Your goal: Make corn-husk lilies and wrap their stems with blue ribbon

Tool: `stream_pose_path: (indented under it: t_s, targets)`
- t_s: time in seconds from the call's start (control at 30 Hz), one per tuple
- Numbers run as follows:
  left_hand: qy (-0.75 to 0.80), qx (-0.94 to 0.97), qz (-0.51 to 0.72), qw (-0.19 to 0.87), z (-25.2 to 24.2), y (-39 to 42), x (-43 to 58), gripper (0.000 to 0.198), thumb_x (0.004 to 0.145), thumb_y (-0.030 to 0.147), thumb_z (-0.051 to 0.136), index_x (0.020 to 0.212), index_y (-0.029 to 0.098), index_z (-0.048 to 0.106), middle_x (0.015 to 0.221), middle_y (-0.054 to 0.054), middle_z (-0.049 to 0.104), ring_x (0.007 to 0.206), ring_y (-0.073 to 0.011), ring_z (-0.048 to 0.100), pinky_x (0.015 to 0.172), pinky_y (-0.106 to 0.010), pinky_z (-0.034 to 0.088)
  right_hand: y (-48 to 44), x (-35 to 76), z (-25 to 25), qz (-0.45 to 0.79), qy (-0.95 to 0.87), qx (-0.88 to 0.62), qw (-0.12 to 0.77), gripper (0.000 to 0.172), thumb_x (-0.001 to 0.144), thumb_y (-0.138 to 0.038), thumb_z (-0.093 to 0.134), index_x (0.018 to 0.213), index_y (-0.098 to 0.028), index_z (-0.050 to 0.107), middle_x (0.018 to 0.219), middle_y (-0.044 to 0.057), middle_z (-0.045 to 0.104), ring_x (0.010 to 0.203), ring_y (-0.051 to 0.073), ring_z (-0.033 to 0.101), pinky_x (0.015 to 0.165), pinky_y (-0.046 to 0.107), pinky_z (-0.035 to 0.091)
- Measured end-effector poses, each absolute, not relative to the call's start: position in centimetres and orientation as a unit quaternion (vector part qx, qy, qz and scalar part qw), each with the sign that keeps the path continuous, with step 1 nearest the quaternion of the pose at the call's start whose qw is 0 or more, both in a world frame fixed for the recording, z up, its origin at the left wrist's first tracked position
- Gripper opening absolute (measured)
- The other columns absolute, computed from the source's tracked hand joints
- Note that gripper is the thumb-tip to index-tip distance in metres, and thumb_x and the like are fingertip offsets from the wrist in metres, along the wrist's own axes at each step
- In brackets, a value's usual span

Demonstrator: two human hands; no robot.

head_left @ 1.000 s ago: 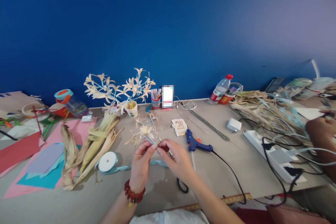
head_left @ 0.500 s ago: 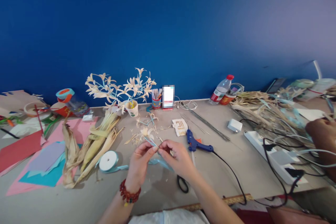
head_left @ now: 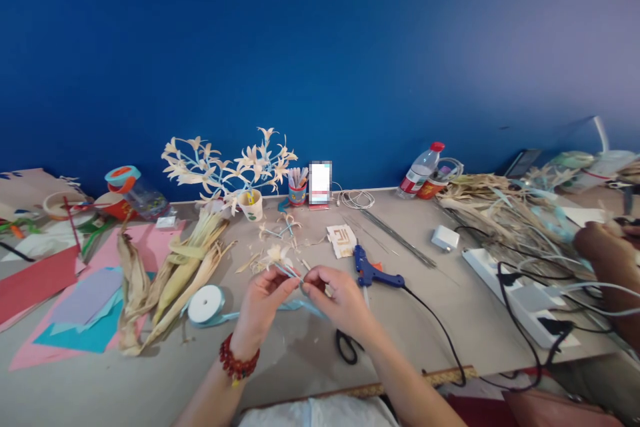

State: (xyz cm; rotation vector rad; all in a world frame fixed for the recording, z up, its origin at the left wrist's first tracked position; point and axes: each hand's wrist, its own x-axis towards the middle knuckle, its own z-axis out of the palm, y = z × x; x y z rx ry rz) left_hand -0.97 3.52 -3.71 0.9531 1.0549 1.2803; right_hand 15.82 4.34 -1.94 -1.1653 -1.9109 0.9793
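Several husks lie on the desk at the left of the frame. A ribbon roll sits just beside them. At lower centre, my left hand pinches the stem of a pale flower; my right hand pinches the stem's lower end. Scissors show below, then a glue gun, right of centre.

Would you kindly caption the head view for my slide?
Left hand holds a blue-stemmed flower, right hand close beside, glue gun nearby.
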Motion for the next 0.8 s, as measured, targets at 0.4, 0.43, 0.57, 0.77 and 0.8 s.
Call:
stream_pose_path:
  t_s: [0.4, 0.43, 0.57, 0.77, 0.8]
  targets:
    - [0.489, 0.461, 0.528, 0.519, -4.9, 3.8, -1.0, 0.012, 0.075, 0.030, 0.073, 0.078, 0.018, 0.073, 0.072, -0.002, 0.073, 0.069, -0.0154, 0.065, 0.066, -0.024, 0.052, 4.2, 15.9, -2.5, 0.348, -0.743, -0.472, 0.324, 0.012, 0.090, -0.027, 0.055, 0.082, -0.020, 0.061, 0.068, -0.002, 0.060, 0.061, 0.011, 0.054, 0.053, 0.019, 0.037]
    - [0.488, 0.458, 0.532, 0.519, -4.9, 3.8, -1.0, 0.012, 0.075, 0.030, 0.073, 0.078, 0.018, 0.073, 0.072, -0.002, 0.073, 0.069, -0.0154, 0.065, 0.067, -0.024, 0.052, 4.1, 16.0, -2.7, 0.337, -0.744, -0.478, 0.322, 0.012, 0.090, -0.029, 0.056, 0.084, -0.020, 0.061, 0.069, -0.002, 0.061, 0.062, 0.012, 0.055, 0.054, 0.019, 0.038]
    - [0.487, 0.443, 0.554, 0.510, -5.2, 3.9, -0.9, 0.011, 0.075, 0.029, 0.073, 0.077, 0.018, 0.072, 0.073, -0.001, 0.072, 0.068, -0.0143, 0.063, 0.067, -0.023, 0.051, 3.1, 16.3, -3.4, 0.307, -0.750, -0.492, 0.317, 0.015, 0.088, -0.034, 0.061, 0.094, -0.021, 0.059, 0.076, 0.000, 0.064, 0.067, 0.014, 0.060, 0.058, 0.022, 0.043]
    - [0.477, 0.436, 0.579, 0.497, -6.0, 4.1, -1.0, 0.011, 0.076, 0.028, 0.072, 0.080, 0.018, 0.072, 0.076, -0.001, 0.071, 0.069, -0.0137, 0.063, 0.068, -0.023, 0.051, 1.7, 16.8, -4.6, 0.161, -0.801, -0.474, 0.327, 0.024, 0.087, -0.026, 0.062, 0.109, -0.021, 0.055, 0.103, 0.009, 0.064, 0.085, 0.021, 0.061, 0.073, 0.031, 0.049]
    - [0.477, 0.434, 0.580, 0.498, -6.0, 4.1, -0.9, 0.010, 0.076, 0.028, 0.072, 0.080, 0.019, 0.072, 0.076, -0.001, 0.071, 0.069, -0.0139, 0.063, 0.068, -0.023, 0.051, 1.6, 16.9, -4.7, 0.136, -0.807, -0.469, 0.332, 0.020, 0.088, -0.021, 0.059, 0.108, -0.021, 0.057, 0.105, 0.009, 0.064, 0.090, 0.022, 0.061, 0.076, 0.033, 0.049]
